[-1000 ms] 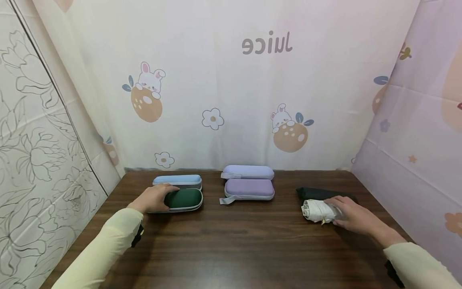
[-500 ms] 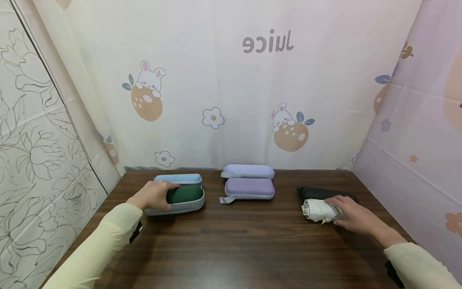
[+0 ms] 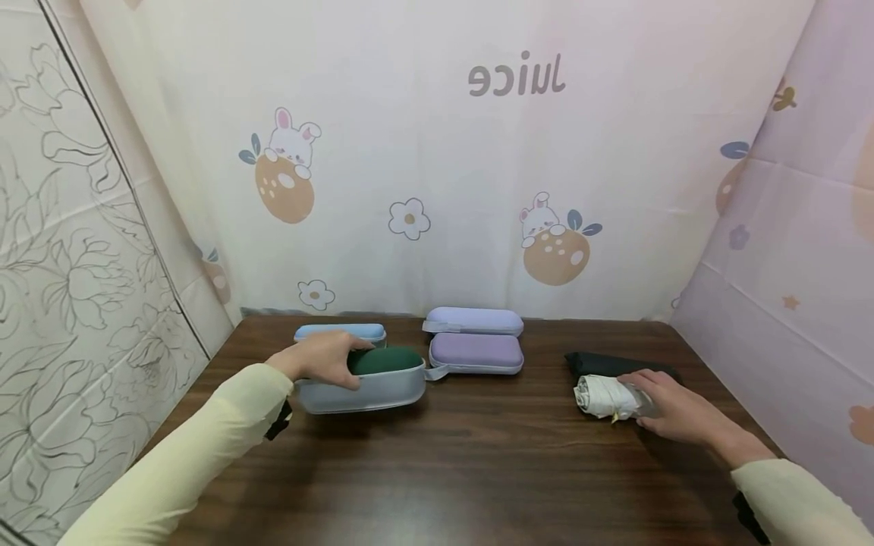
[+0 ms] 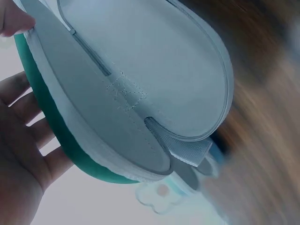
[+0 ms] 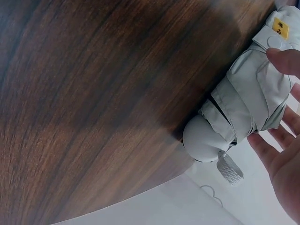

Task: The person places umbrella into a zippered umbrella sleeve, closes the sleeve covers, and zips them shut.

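I have the left hand gripping the green-topped grey oblong case off-centre, so it may tip, and the right hand clasping the rolled white fabric umbrella.

1. Left sleeve: long, pale cream-yellow, plain cloth with soft creases, coming in from between seven and eight o'clock in the head view and ending at the wrist.
2. Right sleeve: the same pale cream, around four o'clock, with a slightly rumpled edge.
3. Left wrist attachment: small, black, at the cuff's five o'clock; its detail is too small to read.
4. Right wrist attachment: also black, at its cuff's six o'clock.
5. Left hand and right hand: bare.
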`<act>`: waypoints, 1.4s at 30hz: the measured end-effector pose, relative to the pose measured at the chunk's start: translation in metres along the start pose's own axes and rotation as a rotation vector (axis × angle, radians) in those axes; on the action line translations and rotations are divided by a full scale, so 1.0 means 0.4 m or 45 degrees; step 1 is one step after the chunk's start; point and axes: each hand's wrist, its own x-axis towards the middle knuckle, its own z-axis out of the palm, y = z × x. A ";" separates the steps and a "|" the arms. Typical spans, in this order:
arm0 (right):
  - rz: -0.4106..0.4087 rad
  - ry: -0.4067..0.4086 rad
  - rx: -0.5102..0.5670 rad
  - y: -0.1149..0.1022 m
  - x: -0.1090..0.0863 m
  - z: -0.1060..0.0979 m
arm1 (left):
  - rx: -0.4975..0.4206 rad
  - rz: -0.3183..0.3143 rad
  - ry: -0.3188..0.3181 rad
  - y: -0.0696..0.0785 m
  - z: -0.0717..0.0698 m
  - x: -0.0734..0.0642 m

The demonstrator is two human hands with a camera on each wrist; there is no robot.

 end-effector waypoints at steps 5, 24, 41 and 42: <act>-0.003 0.001 -0.001 0.004 -0.002 0.002 | 0.007 0.038 -0.005 0.061 0.000 0.036; 0.008 0.019 0.009 0.004 -0.003 0.007 | -0.065 0.070 -0.125 0.211 0.090 0.168; -0.007 0.063 0.059 0.026 0.016 0.019 | -0.148 0.091 -0.247 0.254 0.162 0.210; -0.009 0.061 0.062 0.027 0.018 0.019 | -0.155 0.088 -0.251 0.255 0.163 0.210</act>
